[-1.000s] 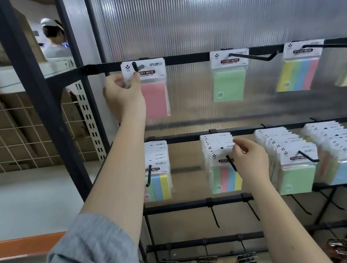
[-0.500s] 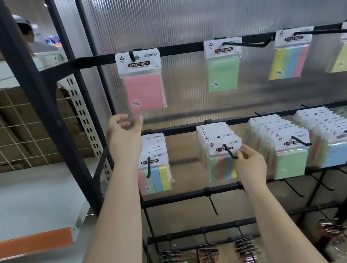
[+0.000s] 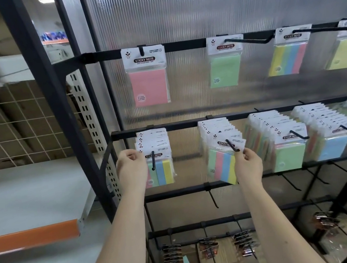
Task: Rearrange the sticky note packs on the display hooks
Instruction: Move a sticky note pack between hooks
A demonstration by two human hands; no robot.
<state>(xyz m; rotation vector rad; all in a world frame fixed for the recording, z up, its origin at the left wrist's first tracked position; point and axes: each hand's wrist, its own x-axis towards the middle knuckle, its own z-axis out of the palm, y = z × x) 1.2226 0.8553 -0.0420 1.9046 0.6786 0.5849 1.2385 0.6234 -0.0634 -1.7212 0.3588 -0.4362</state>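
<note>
Here, mid-frame, both hands work the middle rail of the black display rack (image 3: pixel 189 124). The left hand (image 3: pixel 131 170) has its fingers curled onto the left edge of the front striped pack (image 3: pixel 161 168), which hangs on the leftmost hook (image 3: pixel 153 159). The right hand (image 3: pixel 248 163) pinches the tilted multicolour pack (image 3: pixel 221 162) at the tip of the next hook (image 3: pixel 232 145). Above, toward the upper centre, a pink pack (image 3: pixel 147 77) hangs alone from the top rail.
</note>
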